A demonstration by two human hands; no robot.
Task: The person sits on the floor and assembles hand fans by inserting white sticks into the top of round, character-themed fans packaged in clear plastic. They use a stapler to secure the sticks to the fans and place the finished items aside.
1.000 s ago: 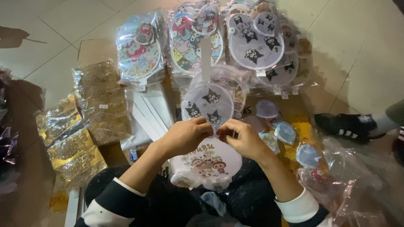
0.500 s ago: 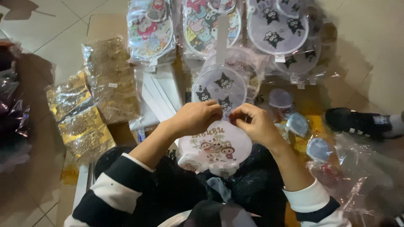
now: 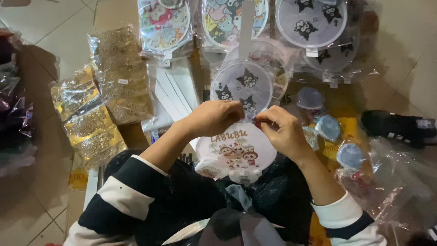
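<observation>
My left hand and my right hand meet at the top edge of a round white fan with cartoon figures, which rests on my lap. Both hands pinch its rim with closed fingers. Just beyond them lies a pale round fan with black cartoon cats, its white handle pointing away from me. What sits between my fingertips is hidden.
Bagged round fans lie in a row at the far side. Bags of gold glittery items sit left, white flat sticks beside them. Small blue round pieces and clear plastic bags lie right, near a black shoe.
The view has shifted slightly closer and lower. My hands stay together at the top rim of the white fan, with only small finger movement.
</observation>
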